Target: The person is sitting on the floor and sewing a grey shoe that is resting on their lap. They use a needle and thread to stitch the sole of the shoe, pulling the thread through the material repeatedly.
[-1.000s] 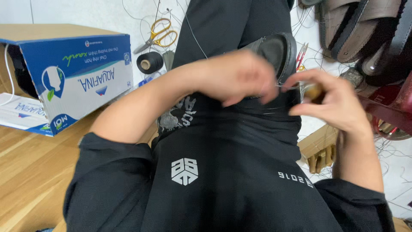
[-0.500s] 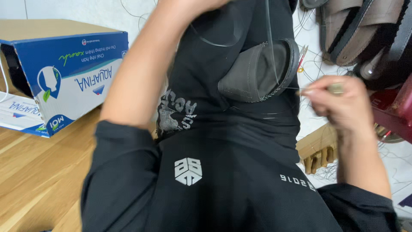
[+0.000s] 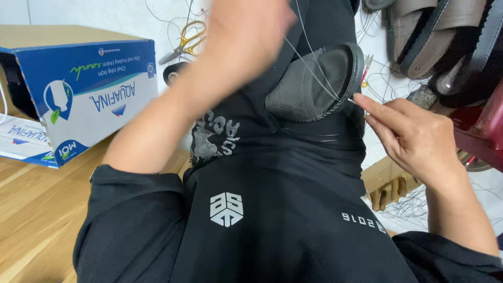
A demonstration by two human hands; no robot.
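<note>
A dark grey shoe [image 3: 314, 84] with a black sole rim lies on my lap against my black clothing [image 3: 272, 209]. My left hand [image 3: 246, 26] is raised high above it, blurred, pulling thin threads [image 3: 309, 63] that run down to the sole's edge. My right hand [image 3: 408, 136] sits just right of the shoe, its fingertips pinched on a thin needle-like tool or thread at the rim of the sole.
A blue and white cardboard box [image 3: 89, 89] stands on the wooden floor [image 3: 36, 220] at left. Yellow-handled scissors [image 3: 186, 39] and a black thread spool [image 3: 173, 71] lie behind. Sandals and shoes [image 3: 429, 36] pile up at top right, with a wooden block [image 3: 387, 183] below.
My left hand rose from the shoe up to the top of the view, drawing the thread taut. My right hand moved in to the sole's edge.
</note>
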